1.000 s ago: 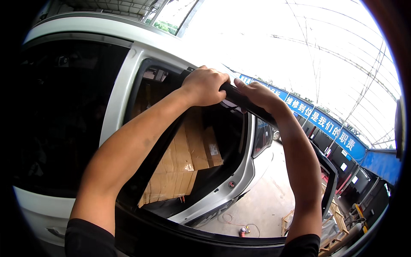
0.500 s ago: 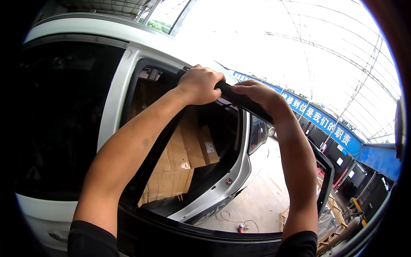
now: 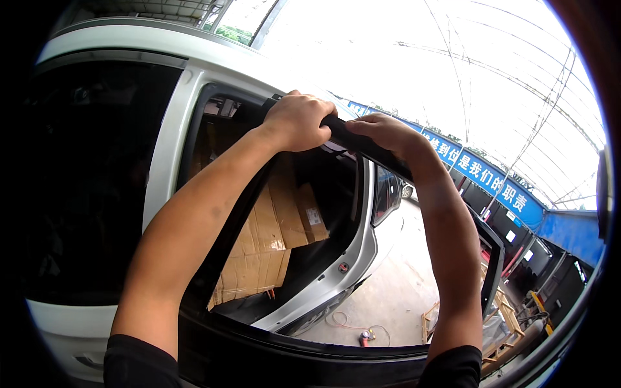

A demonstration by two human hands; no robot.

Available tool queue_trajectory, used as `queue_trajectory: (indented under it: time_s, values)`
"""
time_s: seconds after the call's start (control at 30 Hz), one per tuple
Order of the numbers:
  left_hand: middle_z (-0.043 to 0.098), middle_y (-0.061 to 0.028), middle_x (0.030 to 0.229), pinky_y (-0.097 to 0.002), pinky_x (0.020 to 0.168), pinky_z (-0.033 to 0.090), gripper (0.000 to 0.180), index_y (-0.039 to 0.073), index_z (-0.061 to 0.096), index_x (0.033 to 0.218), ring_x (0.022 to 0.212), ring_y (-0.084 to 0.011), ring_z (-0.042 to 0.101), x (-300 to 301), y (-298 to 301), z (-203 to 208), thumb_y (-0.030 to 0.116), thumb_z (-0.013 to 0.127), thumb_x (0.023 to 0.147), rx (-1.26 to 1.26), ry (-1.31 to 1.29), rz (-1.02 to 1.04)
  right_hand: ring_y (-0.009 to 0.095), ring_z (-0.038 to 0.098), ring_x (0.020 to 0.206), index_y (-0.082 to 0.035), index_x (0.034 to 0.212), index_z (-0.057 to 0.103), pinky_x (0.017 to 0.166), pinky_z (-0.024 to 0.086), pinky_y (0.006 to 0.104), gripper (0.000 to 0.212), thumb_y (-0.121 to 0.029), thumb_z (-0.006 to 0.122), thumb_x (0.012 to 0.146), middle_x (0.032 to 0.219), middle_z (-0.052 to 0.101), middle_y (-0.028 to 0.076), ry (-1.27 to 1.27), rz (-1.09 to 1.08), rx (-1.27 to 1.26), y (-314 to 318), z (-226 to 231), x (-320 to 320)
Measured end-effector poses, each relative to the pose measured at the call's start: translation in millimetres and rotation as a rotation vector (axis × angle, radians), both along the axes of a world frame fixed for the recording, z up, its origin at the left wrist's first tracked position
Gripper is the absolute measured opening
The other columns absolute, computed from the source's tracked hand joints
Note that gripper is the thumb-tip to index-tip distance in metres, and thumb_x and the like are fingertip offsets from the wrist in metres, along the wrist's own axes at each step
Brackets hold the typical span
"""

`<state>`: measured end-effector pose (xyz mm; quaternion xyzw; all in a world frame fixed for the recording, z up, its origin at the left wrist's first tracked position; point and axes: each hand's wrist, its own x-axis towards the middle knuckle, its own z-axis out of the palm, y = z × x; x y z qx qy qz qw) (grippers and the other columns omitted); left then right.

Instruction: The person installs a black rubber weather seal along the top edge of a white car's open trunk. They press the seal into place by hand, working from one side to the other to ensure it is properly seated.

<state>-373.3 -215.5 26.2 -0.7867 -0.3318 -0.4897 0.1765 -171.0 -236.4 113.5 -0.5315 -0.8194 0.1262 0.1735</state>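
Observation:
Both my arms reach up and forward to the black upper window frame of an open car door. My left hand is closed over the frame, fingers wrapped across its top edge. A short way to the right, my right hand grips the same frame, its thumb lying along the near side; its other fingers are mostly hidden. A gap of bare black frame shows between the two hands. Below them the window opening has no glass that I can make out, and the door's lower sill runs across the bottom.
The white car body stands at the left with a dark side window. Folded cardboard lies inside the car. On the concrete floor sits a red tool with a cord or hose. Wooden crating stands at right.
My view has shifted slightly, so the hands and car appear a little higher and to the left. Both hands keep their hold on the frame.

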Motion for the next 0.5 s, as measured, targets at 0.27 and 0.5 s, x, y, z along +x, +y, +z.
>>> queue_trajectory:
  time_s: [0.27,0.5]
  values:
    - [0.069,-0.0149,0.104,-0.0390,0.102,0.041,0.037,0.006,0.068,0.107,0.106,-0.0292,0.063,1,-4,1,0.019,0.056,0.075,-0.009,-0.009,0.015,0.016,0.067,0.079,0.001,0.107,0.070,0.076,0.052,0.0283,0.038,-0.034,0.059,0.095,0.086,0.071,0.011,0.070,-0.079,-0.062,-8,5,-6]
    - [0.070,-0.0139,0.100,-0.0406,0.099,0.044,0.036,0.006,0.067,0.105,0.101,-0.0302,0.064,0,4,-2,0.016,0.054,0.072,0.040,-0.029,-0.003,0.017,0.067,0.081,0.001,0.112,0.068,0.078,0.051,0.0287,0.040,-0.033,0.059,0.095,0.094,0.071,0.012,0.042,-0.009,-0.044,-2,2,-5]
